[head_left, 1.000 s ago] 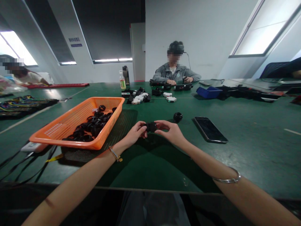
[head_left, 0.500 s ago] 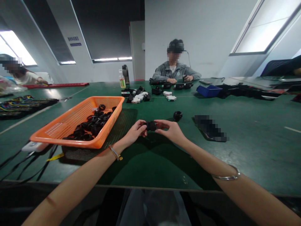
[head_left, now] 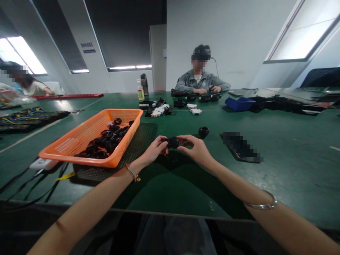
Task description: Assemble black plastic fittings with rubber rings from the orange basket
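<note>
Just right of the large orange perforated plastic basket (head_left: 91, 129), a small black cylindrical part (head_left: 173, 142) is held between both bare hands, lying roughly sideways above the shiny dark-green worktop (head_left: 287, 152). The left hand (head_left: 156, 148), the one nearer the basket, has a narrow grip, thumb and fingers pinched on the end of the part that faces the basket. The right hand (head_left: 196, 148) has its thumb and fingertips at the end farther from the basket, its grip narrow at the part but with the fingers arched away from the palm. The finer detail of the part is too small to tell.

Inside the basket lies a loose heap of black ring-shaped plastic pieces (head_left: 107, 141). Farther right of the basket than the part, a single black rounded hollow piece (head_left: 203, 132) stands on the worktop just beyond the right hand, and a dark flat rectangular phone (head_left: 240, 147), its screen blurred out, lies farther right again. Beyond the basket's far end is a jumble of white and black plastic pieces (head_left: 158, 109), with a clear labelled bottle (head_left: 140, 90) behind it. Well beyond the basket and to its right sits a person in a grey jacket (head_left: 204, 81).
</note>
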Demonstrator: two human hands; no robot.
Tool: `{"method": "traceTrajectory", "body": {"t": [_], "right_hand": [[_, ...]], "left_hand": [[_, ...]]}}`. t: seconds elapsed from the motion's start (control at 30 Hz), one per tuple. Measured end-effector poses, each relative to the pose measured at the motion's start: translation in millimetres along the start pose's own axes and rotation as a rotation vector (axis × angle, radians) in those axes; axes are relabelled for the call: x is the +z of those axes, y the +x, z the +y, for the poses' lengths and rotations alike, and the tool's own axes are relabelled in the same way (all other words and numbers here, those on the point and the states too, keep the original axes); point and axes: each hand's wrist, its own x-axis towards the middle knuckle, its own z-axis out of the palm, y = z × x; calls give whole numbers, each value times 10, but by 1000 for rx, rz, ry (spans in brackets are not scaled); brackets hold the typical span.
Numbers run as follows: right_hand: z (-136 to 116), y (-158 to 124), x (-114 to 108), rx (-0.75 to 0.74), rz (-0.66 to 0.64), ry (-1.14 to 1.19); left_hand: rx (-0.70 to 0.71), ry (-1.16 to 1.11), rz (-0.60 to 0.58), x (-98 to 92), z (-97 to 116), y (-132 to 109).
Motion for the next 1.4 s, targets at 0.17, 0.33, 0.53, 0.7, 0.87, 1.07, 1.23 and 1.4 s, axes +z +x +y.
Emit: {"method": "traceTrajectory", "body": {"t": [0.17, 0.33, 0.53, 0.7, 0.87, 1.07, 1.23, 1.4], "right_hand": [[21, -6, 13, 20, 1, 69], [35, -2, 0, 7, -17, 72], [13, -4, -13, -7, -17, 33], [5, -10, -1, -50, 20, 47], [32, -8, -2, -49, 7, 40], [36, -1, -7, -19, -3, 12], [24, 0, -8, 1, -7, -10], [15, 1, -9, 10, -8, -20]], "left_hand": [[8, 8, -6, -8, -19, 4], [12, 6, -12, -11, -33, 13], [3, 16, -3, 0, -18, 6], [0, 10, -7, 12, 5, -5], [2, 5, -3, 7, 1, -1], [20, 17, -13, -6, -18, 11], [24, 21, -12, -12, -22, 16], [31, 29, -13, -14, -23, 18]]}}
